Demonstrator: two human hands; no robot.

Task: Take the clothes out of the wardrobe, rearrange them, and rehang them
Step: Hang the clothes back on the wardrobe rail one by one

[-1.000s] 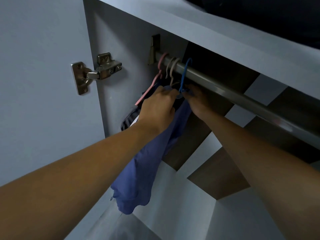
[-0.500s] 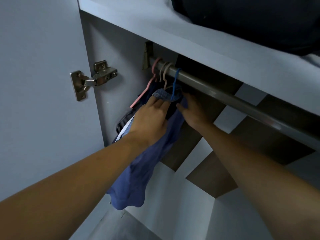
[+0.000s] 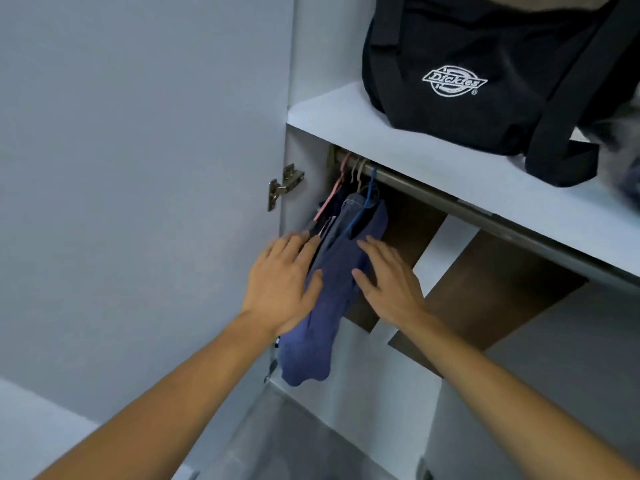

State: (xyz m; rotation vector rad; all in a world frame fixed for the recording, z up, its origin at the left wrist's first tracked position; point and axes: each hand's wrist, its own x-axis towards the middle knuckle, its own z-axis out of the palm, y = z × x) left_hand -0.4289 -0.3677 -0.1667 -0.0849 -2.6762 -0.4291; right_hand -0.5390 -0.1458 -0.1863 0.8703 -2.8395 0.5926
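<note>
The left hand [image 3: 282,284] is lying flat, fingers straight, against the left side of the blue garment [image 3: 332,289]; the right hand [image 3: 388,278] is pressing its right side the same way, so neither grip is grasping anything. The garment is hanging between the palms from a blue hanger [image 3: 363,202] on the rail [image 3: 433,195], at the rail's left end, just beside a pink hanger [image 3: 330,195] and darker clothes. A black bag [image 3: 485,71] is sitting on the shelf [image 3: 346,112] above. A hinge [image 3: 284,185] is showing on the door to the left.
</note>
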